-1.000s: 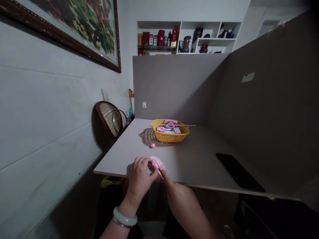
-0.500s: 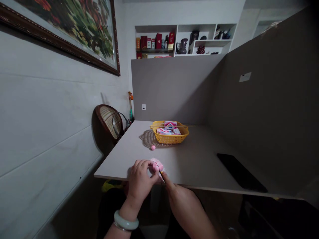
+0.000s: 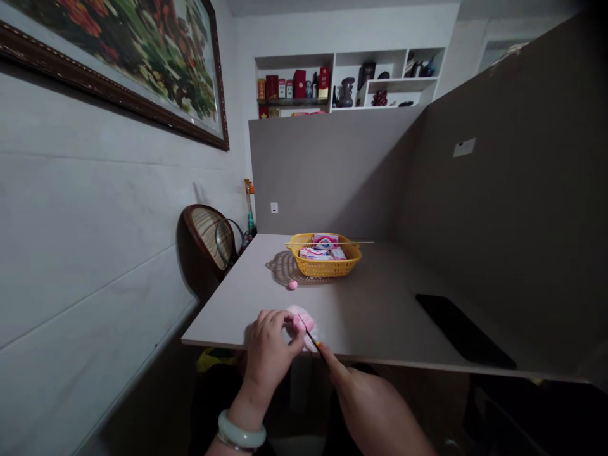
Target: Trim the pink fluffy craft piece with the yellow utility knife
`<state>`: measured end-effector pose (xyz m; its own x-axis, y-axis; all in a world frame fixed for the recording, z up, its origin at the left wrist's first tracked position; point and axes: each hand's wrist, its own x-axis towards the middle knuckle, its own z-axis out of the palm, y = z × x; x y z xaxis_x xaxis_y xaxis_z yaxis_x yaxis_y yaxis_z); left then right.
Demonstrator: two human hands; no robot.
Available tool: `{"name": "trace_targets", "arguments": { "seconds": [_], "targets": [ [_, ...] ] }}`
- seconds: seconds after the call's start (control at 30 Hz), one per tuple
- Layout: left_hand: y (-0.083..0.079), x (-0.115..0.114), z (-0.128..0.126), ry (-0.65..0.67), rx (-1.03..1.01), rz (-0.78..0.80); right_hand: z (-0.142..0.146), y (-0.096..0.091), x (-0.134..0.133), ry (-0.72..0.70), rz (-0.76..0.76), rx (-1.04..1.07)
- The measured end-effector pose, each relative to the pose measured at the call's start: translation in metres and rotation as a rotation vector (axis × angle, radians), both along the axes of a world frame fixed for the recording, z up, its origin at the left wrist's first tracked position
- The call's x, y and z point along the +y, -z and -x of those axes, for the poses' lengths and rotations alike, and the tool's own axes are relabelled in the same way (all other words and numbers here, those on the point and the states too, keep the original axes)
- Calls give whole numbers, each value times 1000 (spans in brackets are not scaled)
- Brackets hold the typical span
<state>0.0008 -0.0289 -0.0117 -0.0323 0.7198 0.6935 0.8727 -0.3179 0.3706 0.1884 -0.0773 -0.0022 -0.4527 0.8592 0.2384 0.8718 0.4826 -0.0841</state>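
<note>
Near the table's front edge, my left hand (image 3: pixel 270 345) is closed, with thumb and fingertips pinching a pink lump (image 3: pixel 299 323) that looks like soap. Under and around the lump lies a pale pink scatter or wrapper (image 3: pixel 311 345); which of these I cannot tell. My right hand (image 3: pixel 363 392) grips a thin dark knife (image 3: pixel 314 344), its forefinger stretched along the tool. The knife's tip touches the pink lump. A small pink ball (image 3: pixel 293 285) lies farther back on the table (image 3: pixel 228 316).
A yellow plastic basket (image 3: pixel 327 268) holds several pink-and-white packets, with a thin stick (image 3: pixel 358 242) across its rim. To the right lies a flat black slab (image 3: pixel 463 329). Grey panels (image 3: pixel 323 171) stand behind and at right; a rounded chair back (image 3: pixel 209 234) is at left.
My right hand has drawn back down and to the right, exposing more of the knife. My left hand still pinches the lump in nearly the same place. The view has tilted slightly.
</note>
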Motion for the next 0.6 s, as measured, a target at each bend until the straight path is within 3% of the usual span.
{"name": "trace_targets", "arguments": {
  "seconds": [0.1, 0.27, 0.47, 0.6],
  "targets": [
    [0, 0, 0, 15, -6, -7, -4, 1, -5, -2, 57, -52],
    [1, 1, -1, -12, -6, -7, 13, -3, 6, 41, 37, -15],
    [0, -1, -1, 8, -3, -8, 1, -3, -2, 19, 71, -72],
    [1, 0, -1, 6, -26, 13, 11, 1, 7, 29, 18, -1]
  ]
}}
